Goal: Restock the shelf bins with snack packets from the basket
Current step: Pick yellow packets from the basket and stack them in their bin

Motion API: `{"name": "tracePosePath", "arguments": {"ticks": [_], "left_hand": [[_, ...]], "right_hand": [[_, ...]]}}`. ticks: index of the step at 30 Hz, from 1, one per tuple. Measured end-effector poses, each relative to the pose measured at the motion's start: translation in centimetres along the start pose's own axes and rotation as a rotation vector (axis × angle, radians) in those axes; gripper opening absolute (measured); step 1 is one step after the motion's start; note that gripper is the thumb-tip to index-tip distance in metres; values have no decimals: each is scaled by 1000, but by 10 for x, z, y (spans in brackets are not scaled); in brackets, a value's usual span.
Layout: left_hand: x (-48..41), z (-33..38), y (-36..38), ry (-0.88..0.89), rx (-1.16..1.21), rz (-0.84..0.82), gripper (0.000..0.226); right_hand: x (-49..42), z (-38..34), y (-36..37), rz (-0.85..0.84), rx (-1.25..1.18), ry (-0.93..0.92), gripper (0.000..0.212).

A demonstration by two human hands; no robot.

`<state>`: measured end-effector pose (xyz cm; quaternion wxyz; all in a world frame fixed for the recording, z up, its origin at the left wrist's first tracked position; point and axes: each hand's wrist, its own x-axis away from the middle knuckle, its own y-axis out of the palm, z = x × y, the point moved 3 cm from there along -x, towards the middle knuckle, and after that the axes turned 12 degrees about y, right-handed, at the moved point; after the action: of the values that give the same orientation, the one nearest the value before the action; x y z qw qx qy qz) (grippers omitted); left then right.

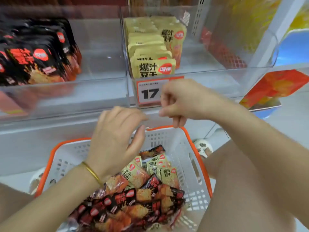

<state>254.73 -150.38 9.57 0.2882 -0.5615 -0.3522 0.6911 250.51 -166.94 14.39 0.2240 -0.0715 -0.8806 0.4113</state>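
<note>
Across the top of the frame, a long grey shelf with clear bins.

In the upper left, the left bin. Holds black packets standing in a tight row on its left side.

At the top centre, the middle bin. Holds tan packets standing one behind the other along its left wall. Something red deeper in on the right, too blurry to tell.

In the lower middle, a white basket with an orange rim, just below the shelf and between two bare legs. Full of mixed snack packs: black-and-red basket packets heaped toward the front, and tan basket packets behind them, lying at all angles.

Left hand in the middle of the frame, up over the basket. Grip loose and wide, fingers spread, nothing in it.

Right hand a bit higher, in front of the middle bin. Grip curled in, no packet seen in it. Little finger pointing down near the basket rim; cannot tell if touching.

At the right edge, a flat orange pack and pale floor.

On the front of the middle bin, a red-edged price tag, partly hidden by the right hand.

By the basket's right side, a white shoe.

On the left wrist, a thin gold bracelet.
</note>
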Motion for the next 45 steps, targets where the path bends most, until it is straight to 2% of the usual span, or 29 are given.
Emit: {"name": "tracePosePath", "arguments": {"ticks": [2, 3, 7, 9, 11, 12, 14, 17, 22, 26, 28, 33, 37, 39, 42, 45], "left_hand": [[27, -4, 27, -40, 18, -170, 28], [38, -7, 39, -52, 17, -246, 28], [61, -19, 67, -113, 43, -468, 33], [65, -23, 74, -160, 53, -530, 36], [69, -26, 81, -193, 61, -576, 41], [71, -27, 84, -200, 65, -587, 43], [74, -29, 91, -215, 79, -604, 45], [77, -32, 98, -241, 102, -619, 31], [74, -31, 102, -255, 121, -633, 27], [75, -24, 101, -246, 116, -657, 31], [77, -21, 100, -243, 115, -663, 31], [82, -18, 101, -228, 93, -710, 30], [81, -21, 102, -223, 86, -695, 30], [79, -22, 102, -230, 93, -692, 31], [78, -22, 102, -252, 120, -702, 31], [76, -25, 104, -337, 187, -705, 30]], "right_hand": [[-22, 18, 67, -300, 234, 137, 14], [-37, 33, 99, -391, 351, 183, 14], [-78, 103, 188, -533, 665, 232, 10], [-89, 144, 215, -501, 751, 236, 5], [-94, 184, 236, -476, 729, 294, 37], [-93, 197, 244, -460, 697, 327, 44], [-91, 212, 258, -397, 686, 350, 41], [-94, 215, 267, -332, 710, 356, 40], [-102, 217, 264, -407, 687, 390, 24], [-93, 222, 275, -539, 684, 372, 52], [-85, 226, 285, -535, 701, 369, 54], [-78, 230, 291, -399, 781, 320, 47], [-79, 220, 282, -479, 826, 296, 21], [-85, 207, 263, -483, 792, 243, 12], [-98, 177, 221, -405, 663, 123, 25], [-97, 135, 170, -331, 577, 40, 9]]}}
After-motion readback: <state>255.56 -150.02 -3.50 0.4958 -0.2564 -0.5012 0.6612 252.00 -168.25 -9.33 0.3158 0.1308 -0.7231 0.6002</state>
